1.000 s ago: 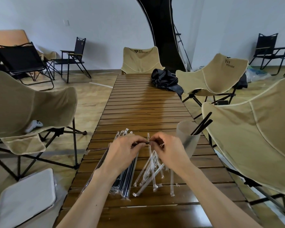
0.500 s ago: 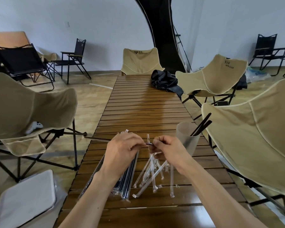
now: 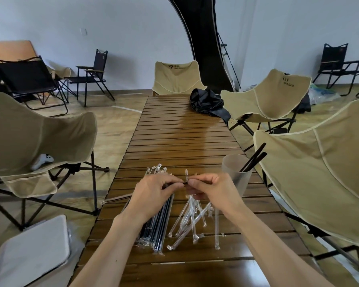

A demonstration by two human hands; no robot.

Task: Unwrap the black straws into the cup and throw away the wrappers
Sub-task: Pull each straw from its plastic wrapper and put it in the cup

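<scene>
Your left hand [image 3: 153,189] and right hand [image 3: 210,186] each have a tight pinching grip on one thin black wrapped straw [image 3: 175,184] above the wooden slatted worktop [image 3: 180,137]. Pull too hard and it may bend, or bump the frosted plastic cup [image 3: 235,172] nearby.

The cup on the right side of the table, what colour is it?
The cup is frosted, translucent white, seen in the head view.

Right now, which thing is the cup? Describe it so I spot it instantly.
Follow the long slatted wooden table to its right edge, just beyond the right hand. The cup stands there: frosted, see-through, the only upright container, with black straws leaning out.
</scene>
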